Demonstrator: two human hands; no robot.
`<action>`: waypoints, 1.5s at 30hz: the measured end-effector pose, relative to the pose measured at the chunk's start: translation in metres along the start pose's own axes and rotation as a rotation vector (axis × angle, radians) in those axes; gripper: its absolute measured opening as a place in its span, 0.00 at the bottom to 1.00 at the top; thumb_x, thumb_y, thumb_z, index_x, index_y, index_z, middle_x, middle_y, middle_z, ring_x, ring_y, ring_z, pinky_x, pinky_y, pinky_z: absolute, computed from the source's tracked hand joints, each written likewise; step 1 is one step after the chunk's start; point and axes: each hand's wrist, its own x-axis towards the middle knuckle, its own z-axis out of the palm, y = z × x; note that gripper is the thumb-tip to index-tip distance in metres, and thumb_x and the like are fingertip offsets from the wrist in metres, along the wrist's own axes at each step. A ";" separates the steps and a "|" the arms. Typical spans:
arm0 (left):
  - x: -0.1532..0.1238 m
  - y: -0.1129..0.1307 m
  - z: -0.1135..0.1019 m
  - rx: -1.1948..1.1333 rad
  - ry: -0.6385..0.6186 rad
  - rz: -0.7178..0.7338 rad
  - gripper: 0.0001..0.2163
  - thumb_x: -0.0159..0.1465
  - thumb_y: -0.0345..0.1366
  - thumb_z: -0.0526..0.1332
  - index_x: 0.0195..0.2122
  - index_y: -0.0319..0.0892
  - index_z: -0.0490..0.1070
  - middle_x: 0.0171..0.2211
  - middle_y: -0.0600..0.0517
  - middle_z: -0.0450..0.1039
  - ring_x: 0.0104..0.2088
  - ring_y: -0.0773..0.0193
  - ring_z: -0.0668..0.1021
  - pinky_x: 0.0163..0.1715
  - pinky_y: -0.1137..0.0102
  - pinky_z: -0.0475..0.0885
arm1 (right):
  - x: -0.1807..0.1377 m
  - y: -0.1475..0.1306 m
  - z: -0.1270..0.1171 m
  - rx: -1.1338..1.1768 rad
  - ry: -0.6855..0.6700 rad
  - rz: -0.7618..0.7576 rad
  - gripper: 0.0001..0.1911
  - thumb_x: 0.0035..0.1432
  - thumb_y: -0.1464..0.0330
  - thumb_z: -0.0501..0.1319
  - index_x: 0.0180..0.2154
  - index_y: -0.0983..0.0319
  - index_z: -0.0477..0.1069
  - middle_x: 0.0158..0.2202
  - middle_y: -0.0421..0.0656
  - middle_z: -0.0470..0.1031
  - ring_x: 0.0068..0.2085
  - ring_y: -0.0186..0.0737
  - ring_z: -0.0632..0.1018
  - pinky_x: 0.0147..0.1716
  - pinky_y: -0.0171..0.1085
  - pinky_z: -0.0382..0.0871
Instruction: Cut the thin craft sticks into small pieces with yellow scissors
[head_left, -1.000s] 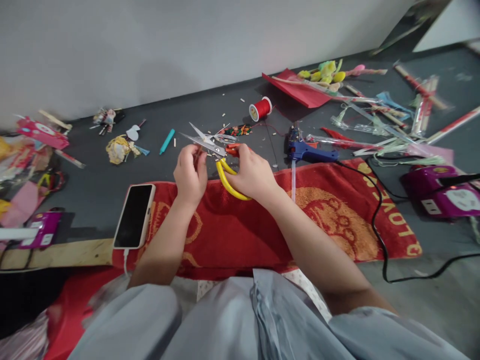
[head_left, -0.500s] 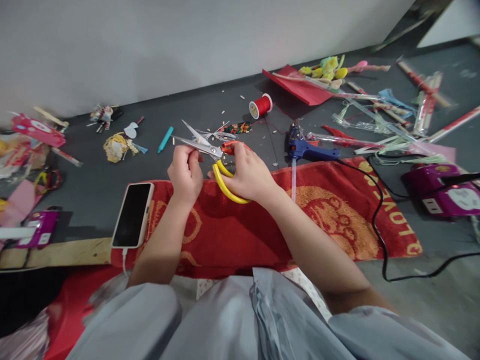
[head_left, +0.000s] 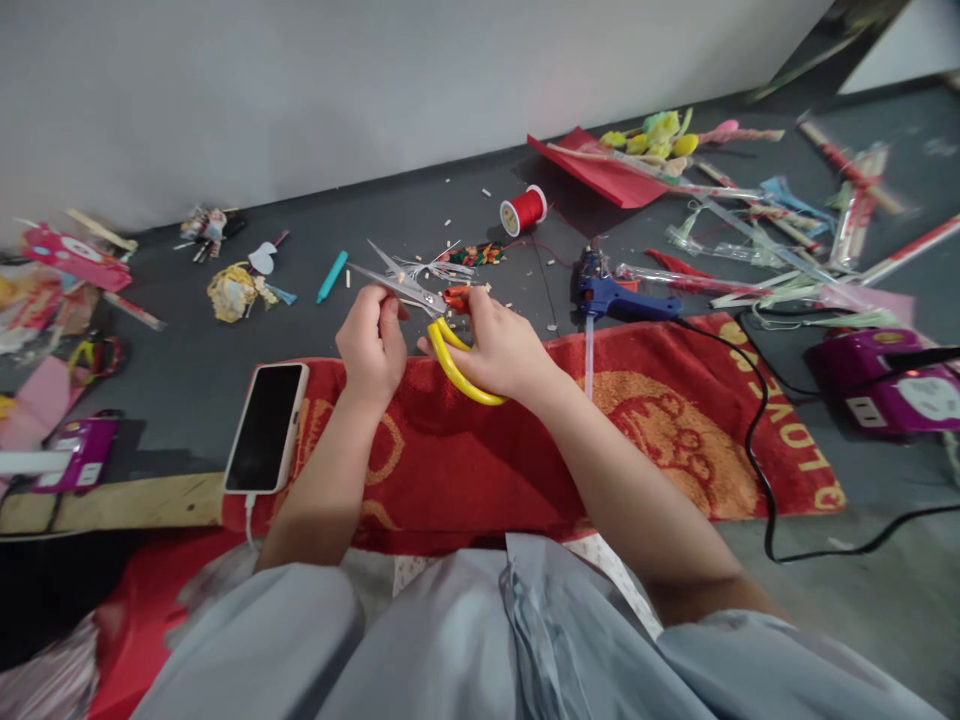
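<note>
My right hand (head_left: 499,342) grips a pair of scissors (head_left: 442,345) by its yellow and orange handles, the blades pointing left and slightly apart. Close to the blades, my left hand (head_left: 373,338) is closed in a pinch with thumb against fingers. What it pinches is too small or hidden to make out. Beyond the scissors lie white strands (head_left: 439,268) and a dark patterned piece (head_left: 480,255) with orange and green on it. Tiny pale cut bits are scattered around them. Under my wrists is a red towel (head_left: 472,460) with orange designs.
A red thread spool (head_left: 525,211) and a blue glue gun (head_left: 626,300) with its cord stand right of centre. On the left are a phone (head_left: 266,430) and a teal stick (head_left: 331,277). Wrapped sticks, red paper (head_left: 600,170) and a purple box (head_left: 885,380) crowd the right.
The scissor blades have closed slightly toward each other. Both hands stay in nearly the same place.
</note>
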 end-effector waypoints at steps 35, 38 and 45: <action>-0.001 -0.016 0.008 -0.149 0.136 -0.153 0.12 0.67 0.46 0.54 0.35 0.43 0.66 0.25 0.56 0.67 0.23 0.71 0.71 0.26 0.73 0.66 | 0.003 -0.006 0.000 -0.138 -0.182 0.018 0.19 0.59 0.53 0.53 0.37 0.61 0.71 0.33 0.45 0.78 0.33 0.42 0.77 0.29 0.36 0.58; 0.000 -0.015 0.007 -0.174 0.124 -0.169 0.13 0.67 0.47 0.53 0.35 0.42 0.66 0.24 0.56 0.66 0.23 0.71 0.71 0.26 0.72 0.66 | 0.004 -0.005 0.000 -0.134 -0.192 0.017 0.18 0.59 0.53 0.54 0.35 0.61 0.70 0.32 0.45 0.78 0.32 0.41 0.76 0.28 0.36 0.56; 0.005 -0.006 0.004 -0.025 0.049 -0.079 0.20 0.70 0.48 0.45 0.29 0.42 0.68 0.23 0.55 0.70 0.25 0.70 0.74 0.31 0.71 0.68 | 0.006 0.001 0.001 -0.176 -0.153 0.076 0.27 0.60 0.47 0.51 0.41 0.63 0.70 0.36 0.49 0.79 0.37 0.49 0.79 0.31 0.38 0.61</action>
